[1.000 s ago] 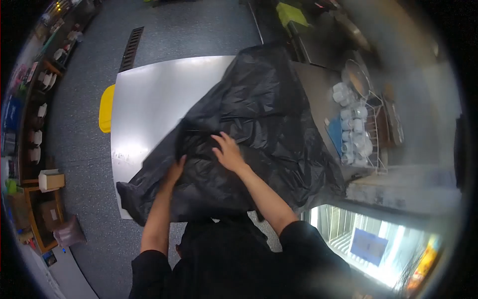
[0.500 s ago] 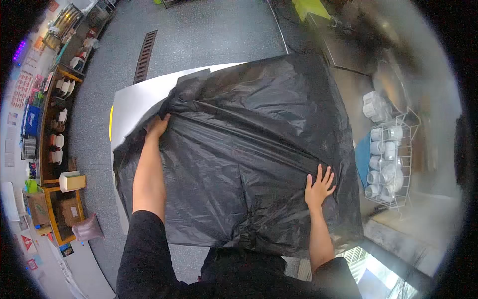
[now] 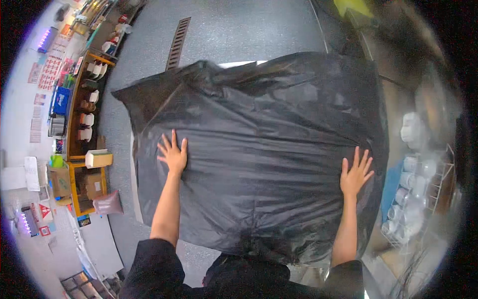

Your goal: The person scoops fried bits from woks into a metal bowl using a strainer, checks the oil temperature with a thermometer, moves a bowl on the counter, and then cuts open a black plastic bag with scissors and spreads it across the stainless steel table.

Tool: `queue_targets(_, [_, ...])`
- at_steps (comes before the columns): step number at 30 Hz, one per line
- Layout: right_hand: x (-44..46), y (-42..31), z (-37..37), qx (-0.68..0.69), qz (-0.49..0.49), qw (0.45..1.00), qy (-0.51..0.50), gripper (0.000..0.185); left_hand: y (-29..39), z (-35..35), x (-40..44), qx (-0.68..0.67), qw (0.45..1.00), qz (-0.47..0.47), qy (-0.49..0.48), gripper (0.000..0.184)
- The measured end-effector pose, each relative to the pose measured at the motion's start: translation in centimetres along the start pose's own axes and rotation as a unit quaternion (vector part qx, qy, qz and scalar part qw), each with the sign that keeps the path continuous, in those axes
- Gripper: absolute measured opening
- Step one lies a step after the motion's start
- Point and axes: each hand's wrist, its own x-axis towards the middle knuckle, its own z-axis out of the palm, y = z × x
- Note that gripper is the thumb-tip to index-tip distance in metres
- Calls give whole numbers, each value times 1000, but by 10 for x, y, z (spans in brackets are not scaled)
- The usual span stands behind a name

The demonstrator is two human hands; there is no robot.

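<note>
A large black plastic sheet (image 3: pixel 259 169) lies spread over the table, with creases running between my two hands. My left hand (image 3: pixel 174 155) rests flat on its left part, fingers spread. On the right part my right hand (image 3: pixel 355 175) presses down with its fingers apart. The sheet covers nearly the whole table (image 3: pixel 135 184); a pale strip of the tabletop shows along the left side and a small bit at the far edge. The sheet's far left corner sticks out past the table.
At the right stands a white wire rack (image 3: pixel 438 194) with cups (image 3: pixel 411 164), near a blue item (image 3: pixel 393 192). Wooden shelves (image 3: pixel 79 124) with dishes line the left wall, above a pinkish bag (image 3: pixel 107 203). A floor drain (image 3: pixel 178 44) lies beyond the table.
The sheet has been spread from a bunched state across the table. My left hand has let go of its gathered edge and lies open on it. My right hand has shifted right.
</note>
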Motion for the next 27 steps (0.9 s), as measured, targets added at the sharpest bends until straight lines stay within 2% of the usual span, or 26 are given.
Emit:
queue_targets(2, [2,2,3,-11,23,1000,2,60,24,6,40,-22,999,46,9,68])
queue_targets(4, [9,6,6,-13,44,999,9,60,51,-2,56,-17,999,51,-6,65])
queue_targets(7, [13,8,3,-18,48,999,9,60,11,16,50,-70,994,78,39,61])
queue_targets(11, [15,12,4,-13,50,999,15,60,-83,3,-22,27,999,-24,37,60])
queue_targets(14, [14,11,2,-14,49,999,17,60,-163,-13,-39,21,983,-180,-37,65])
queue_targets(16, [14,9,2,-21,47,999,18,60,-182,-22,-40,71,978,-197,-10,66])
queue_targets(18, [13,12,8,-30,46,998,23,60,-166,-19,-50,19,995,-13,94,65])
queue_targets(20, [14,2,0,-24,67,997,-12,60,-113,-18,-69,-27,971,162,175,61])
queue_targets(21, [13,-12,-7,-26,90,995,-35,59,-60,-46,-84,-102,977,157,103,59])
queue_targets(22, [11,-25,-10,-30,114,991,-60,59,-30,-45,-89,-135,968,197,79,60])
queue_targets(23, [4,-43,0,-46,34,997,54,56,-6,-37,-88,-155,952,247,95,61])
queue_targets(24, [2,-86,-57,61,-42,995,61,52,24,-42,-86,-180,943,265,90,59])
queue_targets(25, [1,-117,-62,119,-113,981,104,50,43,-36,-74,-215,931,283,83,58])
queue_targets(26, [-1,-145,-70,137,-170,972,88,50,65,-34,-60,-232,925,291,81,58])
queue_targets(27, [-1,-165,-49,141,-188,969,77,53,80,-28,-39,-232,925,290,77,58])
